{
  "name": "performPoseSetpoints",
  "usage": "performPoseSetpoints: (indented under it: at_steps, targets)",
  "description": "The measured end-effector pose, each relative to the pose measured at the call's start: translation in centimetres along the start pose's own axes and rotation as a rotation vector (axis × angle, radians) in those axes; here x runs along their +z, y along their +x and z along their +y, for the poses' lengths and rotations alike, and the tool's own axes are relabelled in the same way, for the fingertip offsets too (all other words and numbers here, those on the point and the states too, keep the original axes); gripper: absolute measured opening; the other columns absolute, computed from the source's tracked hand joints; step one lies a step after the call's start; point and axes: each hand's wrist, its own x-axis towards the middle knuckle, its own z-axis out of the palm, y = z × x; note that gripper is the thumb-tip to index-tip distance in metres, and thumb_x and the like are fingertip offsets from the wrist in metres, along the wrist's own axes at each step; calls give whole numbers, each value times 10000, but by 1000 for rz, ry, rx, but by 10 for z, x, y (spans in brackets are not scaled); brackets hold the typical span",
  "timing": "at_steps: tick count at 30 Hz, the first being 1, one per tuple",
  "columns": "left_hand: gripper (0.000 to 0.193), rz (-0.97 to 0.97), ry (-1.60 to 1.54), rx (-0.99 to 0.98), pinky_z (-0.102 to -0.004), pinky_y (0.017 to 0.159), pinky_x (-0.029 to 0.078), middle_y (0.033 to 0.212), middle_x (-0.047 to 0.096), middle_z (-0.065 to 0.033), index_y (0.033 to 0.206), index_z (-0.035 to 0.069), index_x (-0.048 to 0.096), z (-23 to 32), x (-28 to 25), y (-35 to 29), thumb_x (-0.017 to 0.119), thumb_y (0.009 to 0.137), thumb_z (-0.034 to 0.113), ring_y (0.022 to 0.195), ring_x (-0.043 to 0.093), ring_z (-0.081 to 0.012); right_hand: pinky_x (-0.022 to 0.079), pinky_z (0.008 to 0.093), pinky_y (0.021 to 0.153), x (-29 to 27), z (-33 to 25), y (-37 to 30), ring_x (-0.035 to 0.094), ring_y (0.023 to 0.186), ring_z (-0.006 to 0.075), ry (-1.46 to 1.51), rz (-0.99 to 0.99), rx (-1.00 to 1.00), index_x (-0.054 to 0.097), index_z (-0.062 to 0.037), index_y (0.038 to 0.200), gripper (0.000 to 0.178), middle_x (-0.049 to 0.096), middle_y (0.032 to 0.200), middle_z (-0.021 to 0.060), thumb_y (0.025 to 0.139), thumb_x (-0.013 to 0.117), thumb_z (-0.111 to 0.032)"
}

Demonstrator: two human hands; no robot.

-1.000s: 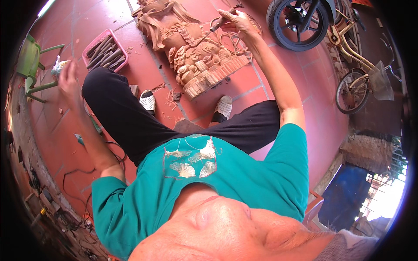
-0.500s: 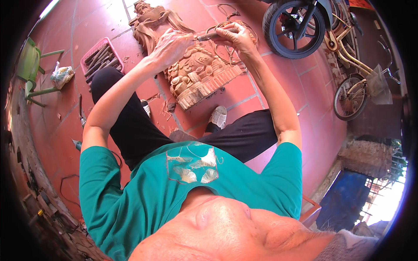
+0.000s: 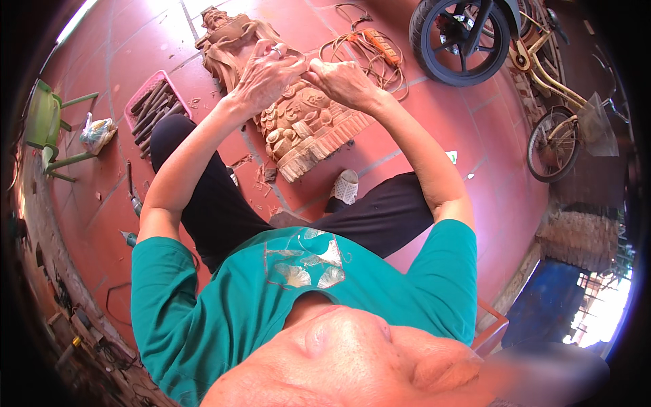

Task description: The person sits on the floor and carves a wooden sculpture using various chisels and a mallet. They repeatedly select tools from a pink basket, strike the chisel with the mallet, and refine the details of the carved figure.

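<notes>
My left hand (image 3: 266, 76) is closed above a carved wooden piece (image 3: 308, 125); a silvery ring-like band shows among its curled fingers. Close against it on the right, my right hand (image 3: 344, 83) is closed too, its thumb and fingertips pinched near the left thumb. What the two hands hold is hidden by the fingers. The carving lies on the floor between and beyond my feet, with a figure-like top at the far end and a rough, ridged base towards me. Wood chips (image 3: 263, 184) lie to its left.
A pink basket (image 3: 153, 81) of dark stick-like handles stands left of my knee. Further left is a green plastic stool (image 3: 47, 122) with a plastic bag (image 3: 98, 133). An orange power strip (image 3: 383, 47) with coiled cord, a motorbike wheel (image 3: 460, 42) and a bicycle (image 3: 555, 144) are at right.
The dark handled tool that spanned between my hands is no longer visible. My right hand has moved left and down, closing up to the left hand. My left hand has turned, its fingers now curled upward.
</notes>
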Motion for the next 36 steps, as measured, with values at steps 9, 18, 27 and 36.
performPoseSetpoints:
  at_steps: [9,18,27,36]
  targets:
    - [94,-132,31,-71,-372,959,356,852,687,27,912,141,659,-35,-15,-37,591,871,91,940,588,-168,511,507,600,5,9,1,656,714,443,121,-192,0,508,11,934,427,627,702,244,1021,508,-406]
    - [149,-179,38,-385,-411,900,401,841,660,-134,992,113,664,-85,-51,-91,534,926,146,885,616,-317,489,475,943,29,98,-64,594,1141,383,33,-249,138,562,-71,1263,422,619,1228,175,865,671,-158]
    - [164,-385,-472,-351,-399,731,482,809,669,-94,1004,58,642,-62,-38,-77,556,941,182,780,647,-275,494,258,676,-15,-8,19,574,782,79,704,-265,317,633,-15,1179,328,609,916,30,938,694,-228]
    - [332,-276,-712,-497,-310,631,463,760,665,-77,1094,44,664,-19,-36,-55,718,897,306,672,591,-146,437,314,668,-6,-19,17,541,732,136,601,-126,168,697,-27,1023,266,586,782,44,914,705,-270]
